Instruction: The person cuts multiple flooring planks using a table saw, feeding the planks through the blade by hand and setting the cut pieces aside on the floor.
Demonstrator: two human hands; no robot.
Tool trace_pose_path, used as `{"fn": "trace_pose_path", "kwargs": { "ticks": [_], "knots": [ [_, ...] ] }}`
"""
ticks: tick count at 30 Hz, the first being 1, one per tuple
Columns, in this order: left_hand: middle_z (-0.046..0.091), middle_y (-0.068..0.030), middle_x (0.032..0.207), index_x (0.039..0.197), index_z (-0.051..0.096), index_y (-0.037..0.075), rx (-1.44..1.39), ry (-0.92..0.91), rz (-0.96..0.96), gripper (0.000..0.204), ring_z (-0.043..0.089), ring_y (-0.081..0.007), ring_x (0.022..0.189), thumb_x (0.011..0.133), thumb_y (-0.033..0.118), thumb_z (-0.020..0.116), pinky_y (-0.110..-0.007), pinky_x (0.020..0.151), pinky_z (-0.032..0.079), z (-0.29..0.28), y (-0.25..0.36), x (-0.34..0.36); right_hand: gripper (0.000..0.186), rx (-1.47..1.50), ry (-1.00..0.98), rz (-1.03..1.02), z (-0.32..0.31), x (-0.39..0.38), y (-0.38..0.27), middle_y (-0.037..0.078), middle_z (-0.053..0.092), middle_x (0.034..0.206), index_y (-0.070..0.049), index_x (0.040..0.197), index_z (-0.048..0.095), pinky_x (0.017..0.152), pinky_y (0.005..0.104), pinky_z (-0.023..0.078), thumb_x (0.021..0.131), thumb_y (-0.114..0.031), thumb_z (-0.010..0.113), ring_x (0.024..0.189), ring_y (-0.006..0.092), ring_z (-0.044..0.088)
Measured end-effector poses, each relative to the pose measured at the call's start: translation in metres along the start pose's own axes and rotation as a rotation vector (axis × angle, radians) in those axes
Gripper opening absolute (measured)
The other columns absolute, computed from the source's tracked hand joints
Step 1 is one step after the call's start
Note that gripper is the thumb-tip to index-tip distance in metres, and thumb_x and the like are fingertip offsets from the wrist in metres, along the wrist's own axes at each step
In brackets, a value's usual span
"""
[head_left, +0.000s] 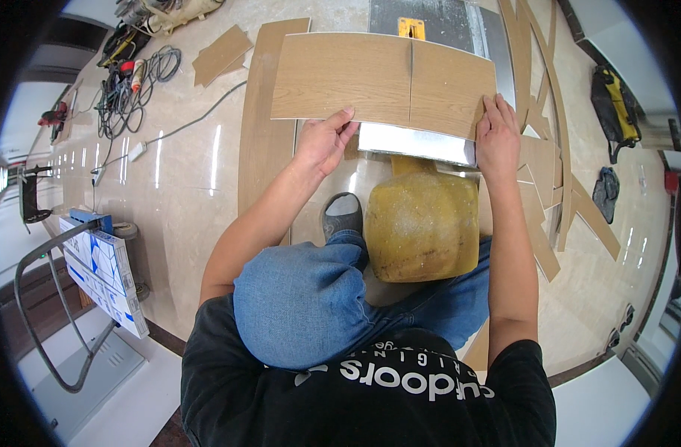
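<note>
Glossy beige floor tiles (184, 179) filled the scene, strewn with wooden offcuts (221, 54) and long curved strips (549, 89). A wood-grain plank (340, 78) was laid flat across a metal saw table (419, 141), and a narrow cut (411, 82) was seen running into it from the far edge, most of the way across its width. The near edge of the plank was gripped by the left hand (323, 141), the thumb laid on top and the fingers curled underneath. The right hand (497, 138) was pressed flat on the plank's right end, fingers extended and held together, nothing being clasped. A yellowish plastic jug (422, 223), dusted with sawdust, was seen standing below the table's near edge, between the forearms and beside a bent knee in blue jeans (303, 298). A grey shoe (343, 214) was placed just to the left of the jug. Tangled cables (132, 89) and power tools were scattered at the far left, and a printed cardboard box (102, 272) was seen lying at the near left.
</note>
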State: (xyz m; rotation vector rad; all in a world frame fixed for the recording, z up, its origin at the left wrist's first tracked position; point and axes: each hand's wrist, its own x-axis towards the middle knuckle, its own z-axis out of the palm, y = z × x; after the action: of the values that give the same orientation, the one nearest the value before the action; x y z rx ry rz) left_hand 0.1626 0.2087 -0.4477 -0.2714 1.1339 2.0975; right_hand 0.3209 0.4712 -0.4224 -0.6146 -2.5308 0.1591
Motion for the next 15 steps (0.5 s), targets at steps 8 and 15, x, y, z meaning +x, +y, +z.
{"fn": "trace_pose_path", "kwargs": {
  "ticks": [8,15],
  "knots": [
    [0.061,-0.0091,0.106,0.108,0.057,-0.001,0.01,0.014,-0.017,0.019,0.059,-0.0174,0.098,0.09,0.003,0.061,-0.029,0.088,0.051,-0.0007,0.0001,-0.0015,0.031,-0.012,-0.002,0.011,-0.0009,-0.0021,-0.0007,0.02,0.057,0.126,-0.004,0.116,0.063,0.101,0.0404,0.042,0.088,-0.01,0.052,0.118,0.0351,0.051],
    [0.061,-0.0092,0.106,0.107,0.057,-0.001,-0.016,0.019,-0.009,0.018,0.06,-0.0174,0.096,0.089,0.002,0.061,-0.029,0.086,0.053,-0.0037,-0.0039,-0.0091,0.031,-0.009,-0.008,0.003,-0.0035,-0.0003,0.0001,0.02,0.056,0.127,-0.004,0.117,0.063,0.101,0.0412,0.041,0.088,-0.01,0.051,0.119,0.0353,0.05]
  ]
}}
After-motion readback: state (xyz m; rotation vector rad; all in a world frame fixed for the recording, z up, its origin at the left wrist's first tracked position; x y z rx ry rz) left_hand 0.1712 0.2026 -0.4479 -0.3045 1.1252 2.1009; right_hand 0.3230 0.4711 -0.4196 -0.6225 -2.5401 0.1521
